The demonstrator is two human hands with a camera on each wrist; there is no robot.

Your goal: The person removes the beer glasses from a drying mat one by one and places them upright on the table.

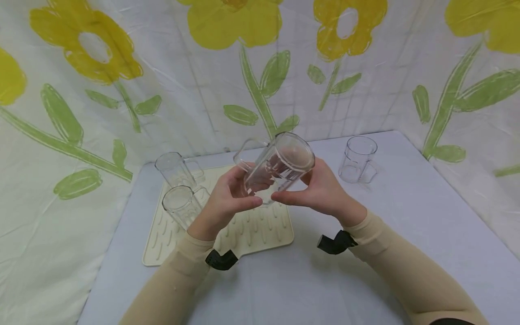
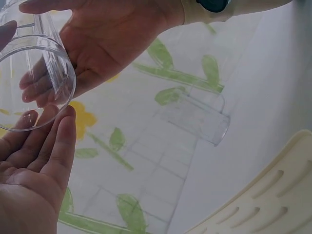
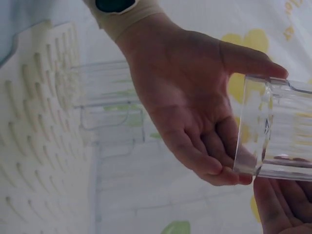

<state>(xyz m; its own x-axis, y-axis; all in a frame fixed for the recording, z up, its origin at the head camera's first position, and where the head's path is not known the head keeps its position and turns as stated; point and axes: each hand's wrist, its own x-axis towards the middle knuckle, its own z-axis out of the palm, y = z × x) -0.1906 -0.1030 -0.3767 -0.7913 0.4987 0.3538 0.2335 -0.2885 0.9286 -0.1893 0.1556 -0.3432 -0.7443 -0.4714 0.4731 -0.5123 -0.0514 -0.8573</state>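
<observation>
A clear glass mug (image 1: 284, 158) is held up tilted between both hands, over the right part of the cream mat, its handle toward the left. My left hand (image 1: 219, 203) grips its left side, thumb along the near end and fingers behind. On the other side, my right hand (image 1: 325, 192) holds it with the thumb near the other thumb. In the right wrist view, the right thumb lies on one side of the mug's thick base (image 3: 251, 129) and the fingertips on the other. Fingers of the left hand (image 2: 34, 180) support the mug from beneath in the left wrist view.
Two more clear mugs, one farther back (image 1: 172, 167) and one nearer (image 1: 181, 201), stand on the left of the ridged cream mat (image 1: 260, 232). Another clear mug (image 1: 358, 158) is at the right on the white table (image 1: 292, 289). A flowered cloth (image 1: 170, 58) hangs behind.
</observation>
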